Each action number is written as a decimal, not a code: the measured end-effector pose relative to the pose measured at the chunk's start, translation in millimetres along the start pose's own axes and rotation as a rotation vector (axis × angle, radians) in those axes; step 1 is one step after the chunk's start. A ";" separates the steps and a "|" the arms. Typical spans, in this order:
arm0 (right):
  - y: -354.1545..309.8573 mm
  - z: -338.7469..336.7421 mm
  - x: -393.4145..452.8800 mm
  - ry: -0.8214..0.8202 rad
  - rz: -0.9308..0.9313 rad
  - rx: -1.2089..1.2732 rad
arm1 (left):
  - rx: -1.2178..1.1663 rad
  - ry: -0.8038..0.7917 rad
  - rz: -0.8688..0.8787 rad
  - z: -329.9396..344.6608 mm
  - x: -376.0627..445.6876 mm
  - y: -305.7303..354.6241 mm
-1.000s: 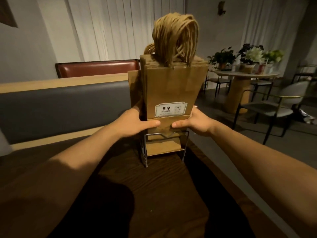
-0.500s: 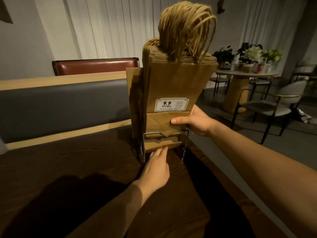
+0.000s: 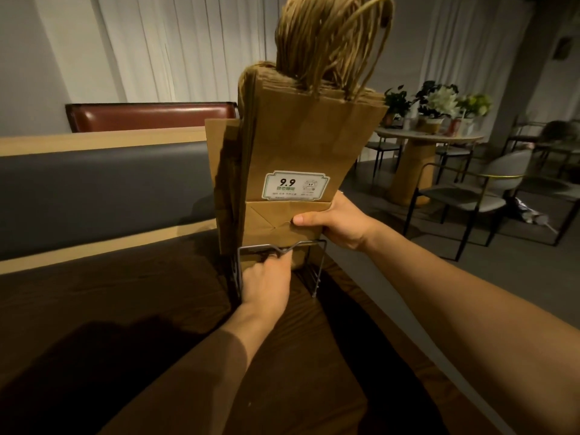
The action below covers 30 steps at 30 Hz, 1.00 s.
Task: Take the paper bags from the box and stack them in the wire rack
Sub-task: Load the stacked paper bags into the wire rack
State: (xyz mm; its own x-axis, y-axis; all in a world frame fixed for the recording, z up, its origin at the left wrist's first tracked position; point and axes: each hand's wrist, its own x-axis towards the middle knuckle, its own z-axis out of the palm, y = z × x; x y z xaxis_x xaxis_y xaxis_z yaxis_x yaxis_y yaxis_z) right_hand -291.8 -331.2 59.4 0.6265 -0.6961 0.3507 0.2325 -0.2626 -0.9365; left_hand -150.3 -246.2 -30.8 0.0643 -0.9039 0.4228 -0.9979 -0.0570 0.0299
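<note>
I am watching the thick stack of kraft paper bags (image 3: pixel 309 142) standing upright in the wire rack (image 3: pixel 309 246) on the dark wooden table (image 3: pixel 110 309), twisted-cord handles (image 3: pixel 332 39) bunching up at the top and a white "9.9" sticker (image 3: pixel 295 185) facing me on the front bag. My right hand (image 3: pixel 339 224) is gripping the stack's right edge just above the rack, thumb pressing across the folded bottom flap, while my left hand (image 3: pixel 266 281) is curling its fingers around the rack's front wire at its dipped middle. A second, shorter bunch of bags (image 3: pixel 219 171) is sitting just behind and left of the front stack.
</note>
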 end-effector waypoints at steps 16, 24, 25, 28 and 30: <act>2.3 -6.1 1.9 -0.020 0.021 -0.096 | -0.383 -0.088 -0.041 16.1 -15.6 4.7; 10.2 -11.8 -6.0 -0.035 0.093 -0.246 | -0.335 -0.073 -0.075 24.9 -22.1 5.4; 10.1 -12.2 -6.3 -0.036 0.100 -0.249 | -0.341 -0.075 -0.077 24.7 -23.2 5.5; 6.9 -11.0 -7.3 -0.062 0.140 -0.233 | -0.366 -0.098 -0.101 23.2 -26.8 6.2; 4.8 -10.0 -8.9 -0.079 0.163 -0.190 | -0.410 -0.122 -0.135 22.2 -28.9 7.3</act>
State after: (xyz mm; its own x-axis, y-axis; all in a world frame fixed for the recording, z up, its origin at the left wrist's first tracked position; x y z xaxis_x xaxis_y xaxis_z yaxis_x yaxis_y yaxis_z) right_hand -303.7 -332.9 51.8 0.7020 -0.6871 0.1873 -0.0149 -0.2771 -0.9607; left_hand -159.6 -229.9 -62.8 0.1688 -0.9447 0.2811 -0.8952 -0.0276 0.4448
